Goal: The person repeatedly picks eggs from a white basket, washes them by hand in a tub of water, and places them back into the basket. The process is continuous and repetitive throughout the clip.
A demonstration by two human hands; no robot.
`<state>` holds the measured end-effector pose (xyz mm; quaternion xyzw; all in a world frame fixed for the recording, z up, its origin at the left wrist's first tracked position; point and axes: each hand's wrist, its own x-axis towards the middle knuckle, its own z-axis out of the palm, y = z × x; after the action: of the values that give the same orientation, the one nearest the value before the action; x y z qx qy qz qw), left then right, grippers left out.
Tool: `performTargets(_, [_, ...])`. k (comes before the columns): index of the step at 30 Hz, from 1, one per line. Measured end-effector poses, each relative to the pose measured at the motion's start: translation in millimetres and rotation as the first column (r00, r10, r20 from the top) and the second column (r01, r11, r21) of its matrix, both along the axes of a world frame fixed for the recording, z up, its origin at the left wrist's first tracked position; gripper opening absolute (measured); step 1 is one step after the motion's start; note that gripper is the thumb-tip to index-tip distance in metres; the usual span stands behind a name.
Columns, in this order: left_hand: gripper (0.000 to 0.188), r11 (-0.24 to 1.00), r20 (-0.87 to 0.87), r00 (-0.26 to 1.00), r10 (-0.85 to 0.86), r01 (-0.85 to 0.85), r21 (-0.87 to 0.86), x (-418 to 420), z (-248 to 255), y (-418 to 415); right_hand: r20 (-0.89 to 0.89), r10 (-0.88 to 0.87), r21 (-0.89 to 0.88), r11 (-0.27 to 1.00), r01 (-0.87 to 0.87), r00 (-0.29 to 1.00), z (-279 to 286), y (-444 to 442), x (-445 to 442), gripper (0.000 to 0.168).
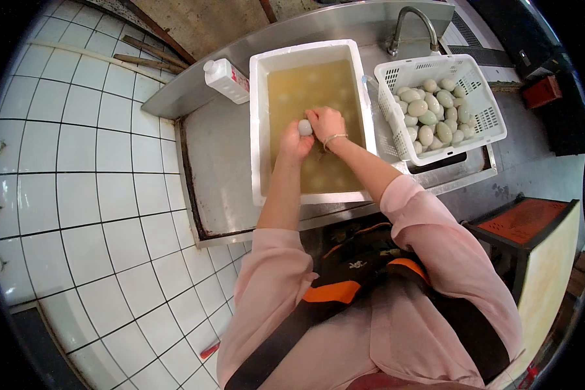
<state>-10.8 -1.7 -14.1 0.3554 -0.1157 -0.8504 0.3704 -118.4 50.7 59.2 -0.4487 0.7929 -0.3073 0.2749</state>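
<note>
Just above murky yellowish water (pixel 317 80) in a white foam box (pixel 256 126), my left hand (pixel 296 140) grips a pale egg (pixel 304 127). My right hand (pixel 327 124), with a bracelet at the wrist, is close against the egg's right side; its fingers are curled, and whether it holds anything is hidden. Blurred pale round shapes show under the water. Right of the box, a white plastic basket (pixel 448 156) holds many pale greenish and cream eggs (pixel 428 117).
The box stands on a steel sink unit (pixel 219 161). A white plastic bottle (pixel 226 80) is left of the box. A curved faucet (pixel 414 12) rises behind the basket. White tiled wall lies left; a red-topped stand (pixel 524 219) is at right.
</note>
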Motion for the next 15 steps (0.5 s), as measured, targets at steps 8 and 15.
performTargets(8, [0.021,0.999,-0.045,0.999,0.011,-0.013,-0.045,16.6,-3.2,-6.7,-0.117,0.115,-0.447,0.881,-0.156,0.986,7.0,33.7,23.4,0.021])
performTargets(15, [0.019,0.995,-0.292,0.954,-0.071,0.048,-0.085,21.5,-14.7,-13.2,-0.103,0.085,-0.439,0.89,-0.122,0.991,5.2,22.7,20.3,0.016])
